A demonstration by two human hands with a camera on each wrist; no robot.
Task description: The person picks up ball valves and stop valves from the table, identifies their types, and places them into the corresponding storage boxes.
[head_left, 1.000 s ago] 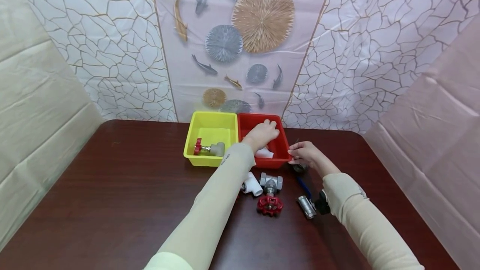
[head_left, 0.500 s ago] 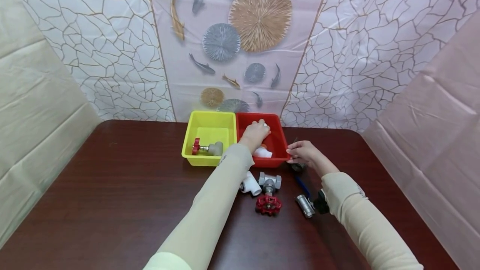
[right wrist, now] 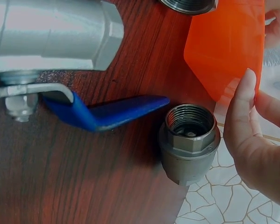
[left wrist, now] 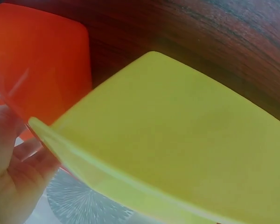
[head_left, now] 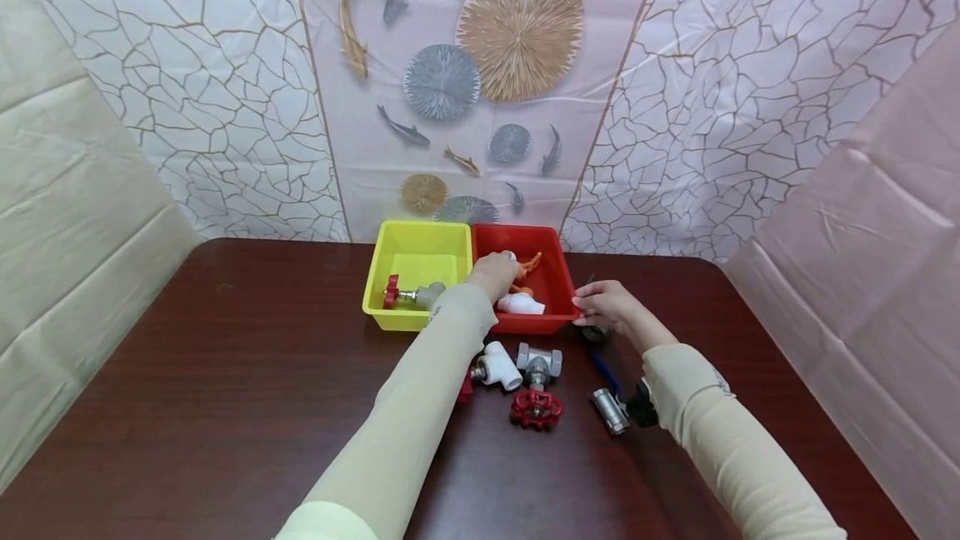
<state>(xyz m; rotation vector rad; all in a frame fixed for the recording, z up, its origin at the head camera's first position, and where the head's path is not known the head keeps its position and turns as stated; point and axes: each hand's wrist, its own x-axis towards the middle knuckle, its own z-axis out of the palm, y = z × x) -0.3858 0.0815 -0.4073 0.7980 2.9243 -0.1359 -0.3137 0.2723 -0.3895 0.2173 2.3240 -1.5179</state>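
Observation:
My left hand (head_left: pixel 493 275) is inside the red bin (head_left: pixel 558 269), near its left wall. A white plastic piece (head_left: pixel 512 255) shows at its fingertips, mostly hidden by the hand; its exact kind cannot be told. Beside it in the bin lie a white plastic pipe fitting (head_left: pixel 521 303) and an orange handle (head_left: pixel 529 263). My right hand (head_left: pixel 609 305) pinches the red bin's right rim between thumb and fingers, clearer in the right wrist view. Close to that hand a metal threaded fitting (right wrist: pixel 189 144) stands on the table.
The yellow bin (head_left: pixel 382 320) adjoins on the left, with a red-handled grey valve (head_left: pixel 430 297) inside. In front lie a white tee-shaped valve (head_left: pixel 501 367), a metal gate valve with red handwheel (head_left: pixel 537 408), and a metal ball valve (head_left: pixel 611 412) with a blue lever (right wrist: pixel 112 114).
My left hand has drawn left and toward me inside the red bin, the white piece moving along with it. The orange handle has come into sight. My right hand stays on the rim.

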